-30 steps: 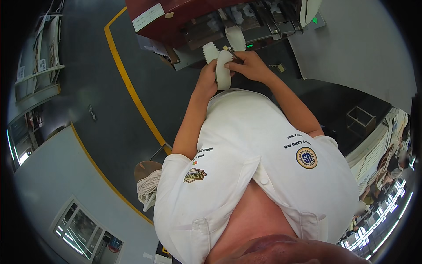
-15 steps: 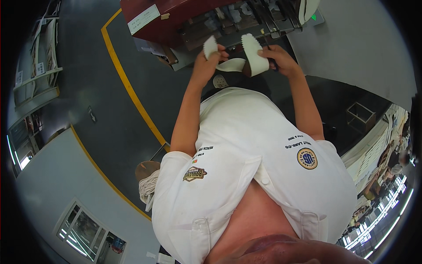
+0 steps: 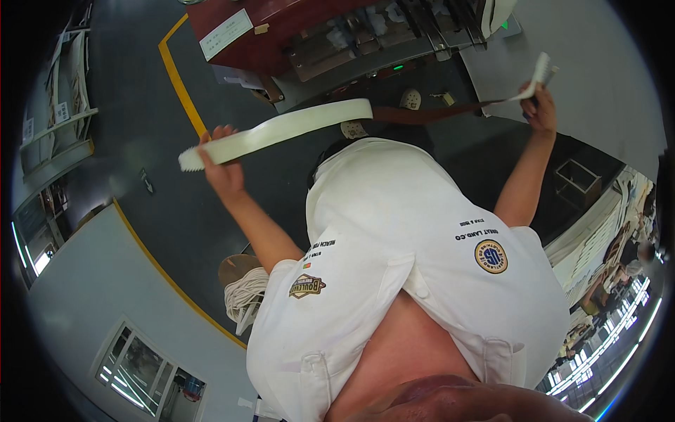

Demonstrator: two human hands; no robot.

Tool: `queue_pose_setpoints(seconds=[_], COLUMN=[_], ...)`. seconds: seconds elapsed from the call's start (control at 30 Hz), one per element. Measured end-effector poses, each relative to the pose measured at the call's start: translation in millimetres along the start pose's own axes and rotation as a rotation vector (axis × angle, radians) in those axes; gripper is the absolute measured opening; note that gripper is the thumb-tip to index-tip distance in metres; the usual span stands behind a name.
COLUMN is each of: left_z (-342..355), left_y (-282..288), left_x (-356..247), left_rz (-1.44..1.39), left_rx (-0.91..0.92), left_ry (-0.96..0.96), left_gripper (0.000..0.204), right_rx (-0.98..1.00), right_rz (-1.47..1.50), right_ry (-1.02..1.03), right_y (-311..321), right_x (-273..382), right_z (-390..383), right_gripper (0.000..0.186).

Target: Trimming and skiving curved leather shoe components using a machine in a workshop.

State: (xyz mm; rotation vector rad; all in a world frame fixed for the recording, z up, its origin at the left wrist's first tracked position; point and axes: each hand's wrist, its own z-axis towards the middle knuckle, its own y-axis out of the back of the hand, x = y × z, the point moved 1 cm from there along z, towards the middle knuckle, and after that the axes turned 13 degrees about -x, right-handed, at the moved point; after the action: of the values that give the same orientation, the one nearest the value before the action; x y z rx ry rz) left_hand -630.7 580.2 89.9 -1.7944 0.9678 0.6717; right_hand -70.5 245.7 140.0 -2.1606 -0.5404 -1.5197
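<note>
A long flat strip (image 3: 295, 123) is stretched between my hands, white on its left part and dark brown on its right part, with a twist near the middle. Its ends look zigzag-cut. My left hand (image 3: 225, 172) grips the strip close to its left end, fingers around the edge and the toothed tip sticking out past them. At the far right, my right hand (image 3: 540, 112) pinches the other end, which bends upward, white, above the fingers. Something small and dark shows by the right fingers; I cannot make out what it is.
Ahead stands a dark red machine (image 3: 260, 17) with metal bars and a pale front edge. A grey panel (image 3: 569, 56) is to its right. Yellow lines (image 3: 183, 91) mark the dark floor. A bundle of white cord (image 3: 245, 295) lies at left behind my arm.
My hands have moved far apart, the left one left and nearer, the right one to the right. The strip, looped between them before, is now drawn out long.
</note>
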Motion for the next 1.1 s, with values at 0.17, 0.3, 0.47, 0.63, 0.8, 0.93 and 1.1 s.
queue_pose_setpoints(seconds=[0.17, 0.3, 0.47, 0.63, 0.8, 0.93, 1.1], left_z=[-0.4, -28.3, -67.4, -58.7, -56.3, -54.5, -47.0], left_y=[50.5, -25.1, -143.6, -186.7, -199.2, -197.8, -200.2], left_x=[-46.1, -19.3, 75.8, 137.9, 145.6, 146.0, 151.9], left_rz=[-0.124, 0.178, 0.529, 0.629, 0.701, 0.686, 0.601], left_rx=[0.105, 0.479, 0.486, 0.433, 0.432, 0.415, 0.405], left_ry=[-0.005, 0.316, 0.507, 0.487, 0.477, 0.495, 0.548], left_gripper=[0.034, 0.017, 0.028, 0.033, 0.03, 0.029, 0.027], right_rx=[0.473, 0.253, 0.204, 0.109, 0.15, 0.133, 0.113], right_rz=[0.317, -0.221, -0.341, -0.272, -0.357, -0.276, -0.253], right_ry=[0.114, -0.269, -0.476, -0.431, -0.423, -0.491, -0.487], right_y=[9.2, -93.7, -214.4, -241.6, -243.2, -246.9, -246.1], right_x=[23.4, -5.1, -37.9, -67.5, -70.0, -69.0, -73.9], right_z=[-2.6, -10.6, -15.0, -9.1, -2.1, -5.0, 3.0], right_gripper=[0.025, 0.031, 0.03, 0.027, 0.024, 0.022, 0.021])
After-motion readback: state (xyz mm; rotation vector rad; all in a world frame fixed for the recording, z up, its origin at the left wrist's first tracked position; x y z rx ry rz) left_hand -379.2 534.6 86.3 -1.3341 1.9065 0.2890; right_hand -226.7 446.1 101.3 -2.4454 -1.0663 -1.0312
